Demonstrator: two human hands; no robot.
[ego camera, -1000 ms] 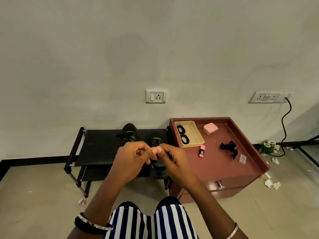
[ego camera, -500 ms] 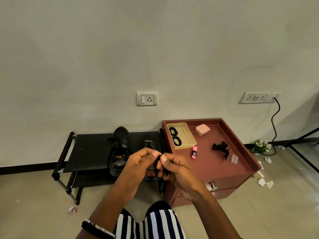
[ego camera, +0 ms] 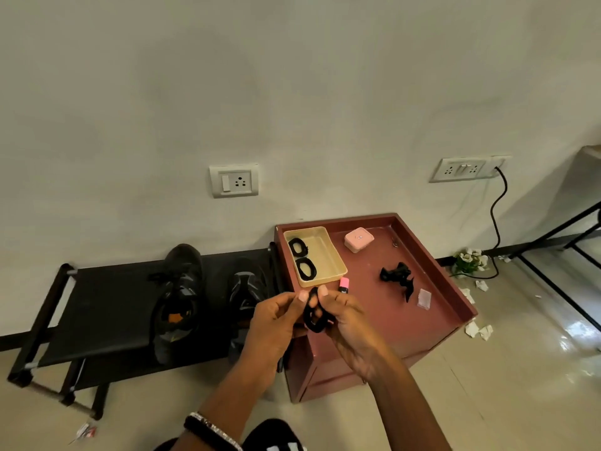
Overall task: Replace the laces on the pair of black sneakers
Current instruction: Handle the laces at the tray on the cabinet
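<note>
Black lace coil (ego camera: 313, 315) is pinched at its top between left hand (ego camera: 276, 323) and right hand (ego camera: 348, 320), over the cabinet's (ego camera: 390, 320) front-left corner. Sneakers (ego camera: 179, 297) sit at the rack's (ego camera: 97, 307) right end. Hands now clear the right sneaker, and the loop shows fuller.

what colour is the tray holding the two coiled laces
Pale yellow tray, with black coiled laces inside; head view.

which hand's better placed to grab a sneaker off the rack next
Left, probably. The left hand sits right beside the nearer sneaker on the rack, while the right hand lies on the cabinet side, farther off. Both pinch the lace coil, so the right could keep it.
</note>
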